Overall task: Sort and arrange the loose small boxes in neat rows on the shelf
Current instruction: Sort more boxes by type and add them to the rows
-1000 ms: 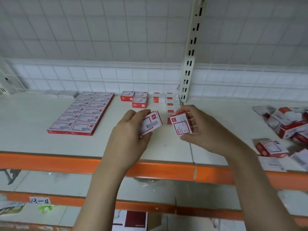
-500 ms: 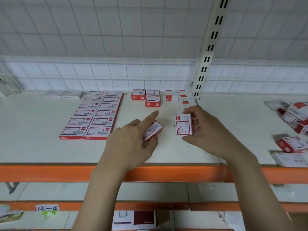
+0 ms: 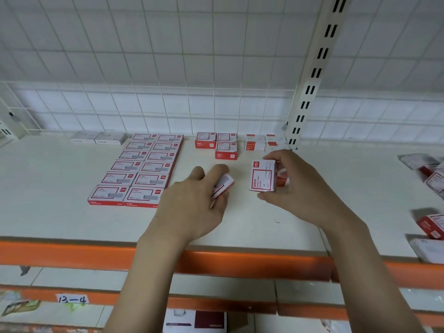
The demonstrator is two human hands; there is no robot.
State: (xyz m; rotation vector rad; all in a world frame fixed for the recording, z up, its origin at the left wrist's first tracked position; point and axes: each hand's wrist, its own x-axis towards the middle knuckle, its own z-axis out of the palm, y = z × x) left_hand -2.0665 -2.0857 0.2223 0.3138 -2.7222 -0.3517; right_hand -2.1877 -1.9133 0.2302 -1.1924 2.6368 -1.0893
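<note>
Now over the shelf [image 3: 60, 179]: my right hand [image 3: 300, 188] pinches an upright paper-clip box [image 3: 262, 176], long axis pointing away toward the back clip-box rows [image 3: 225, 146]. My left hand [image 3: 192, 203] curls round a tilted red-edged box [image 3: 223, 185], nearer the staple rows [image 3: 141, 169].

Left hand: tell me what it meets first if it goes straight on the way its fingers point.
Probably the nearest red box in the short back row: the left hand, gripping a small box, points up-right toward it. Depth is unclear; bare shelf lies between.
</note>
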